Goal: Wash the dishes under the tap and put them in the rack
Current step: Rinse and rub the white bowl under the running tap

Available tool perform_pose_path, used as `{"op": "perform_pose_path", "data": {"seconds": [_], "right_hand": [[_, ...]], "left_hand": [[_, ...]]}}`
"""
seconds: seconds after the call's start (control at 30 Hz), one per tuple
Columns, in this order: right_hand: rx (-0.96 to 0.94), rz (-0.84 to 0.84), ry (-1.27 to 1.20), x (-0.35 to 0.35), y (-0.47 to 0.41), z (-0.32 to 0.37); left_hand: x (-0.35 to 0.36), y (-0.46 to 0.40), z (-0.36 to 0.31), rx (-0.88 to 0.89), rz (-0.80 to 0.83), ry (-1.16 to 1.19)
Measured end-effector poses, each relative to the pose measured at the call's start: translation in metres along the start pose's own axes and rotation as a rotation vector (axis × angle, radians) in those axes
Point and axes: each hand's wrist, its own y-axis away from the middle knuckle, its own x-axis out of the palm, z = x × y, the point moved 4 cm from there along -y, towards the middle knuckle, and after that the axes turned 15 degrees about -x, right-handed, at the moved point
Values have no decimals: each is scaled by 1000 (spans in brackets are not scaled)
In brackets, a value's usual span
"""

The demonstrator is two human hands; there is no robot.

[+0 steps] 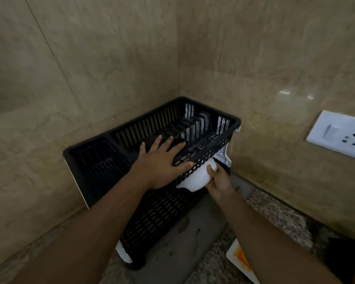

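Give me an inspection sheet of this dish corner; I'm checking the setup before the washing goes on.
Surface: speckled stone counter with dark specks in front of the rack.
Job's things: black plastic rack in the wall corner, on a white drip tray; white bowl at the rack's near right side.
Clutter: white plate with orange smears at the lower edge.
Grippers: left hand lies flat, fingers spread, on the rack's rim; right hand grips the bowl.
Cables: nothing seen.
Surroundings: beige marble-look walls; white switch and socket plate on the right wall.
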Motion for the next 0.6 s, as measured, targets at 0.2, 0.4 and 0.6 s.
{"op": "perform_pose_path", "data": {"seconds": [0.2, 0.4, 0.6], "right_hand": [[21, 14, 32, 7, -39, -26], [108, 93, 734, 5, -73, -42], [95, 293, 1391, 20, -69, -49]], "left_hand": [[0, 1, -1, 4, -16, 21], [-2, 4, -2, 6, -19, 38], [-2, 5, -3, -9, -18, 29]]}}
